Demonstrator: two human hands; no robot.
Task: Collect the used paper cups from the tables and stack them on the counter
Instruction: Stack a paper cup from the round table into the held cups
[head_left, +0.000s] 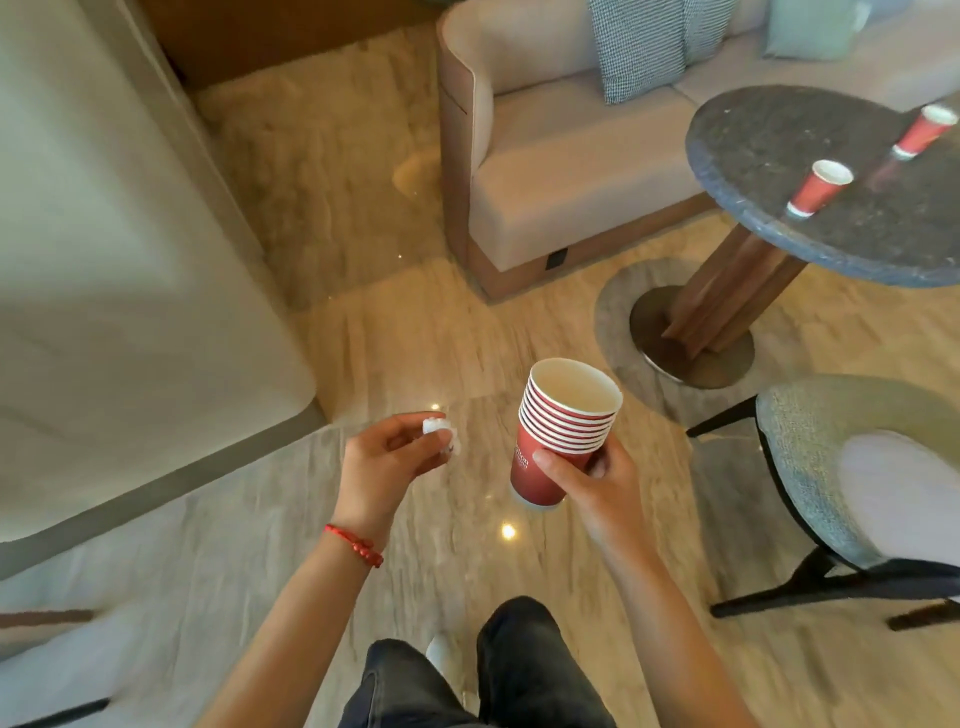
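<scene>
Nearest, my two legs (498, 675) in dark trousers, cut off by the lower edge; one white shoe tip shows between them, blurred. My left hand (387, 460), a red cord bracelet (358, 544) at its wrist, pinches a small crumpled white wad (441, 435) between curled fingertips; what the wad is made of cannot be made out. My right hand (597, 480) grips a nested stack of red paper cups (558, 436) low on its wall, thumb across the front, the other fingers hidden behind; about eight white rims can be counted, though the lower ones crowd together; the print on the outer cup is partly covered and unreadable; the stack is held tilted over the marble floor (415, 338), touching no surface. At right, one grey upholstered chair (810, 467), cut off by the frame edge. At left, a large pale rounded form (104, 260), blurred and only partly in view. Farther, one round dark tabletop (769, 156) on a wooden pedestal, its right part cut off; on it two single red cups, the nearer cup (818, 188) and the farther cup (924, 131), well apart, both upright, their contents not visible. Farthest, one beige sofa (571, 171) with two cushions partly seen, the top edge cropping them.
</scene>
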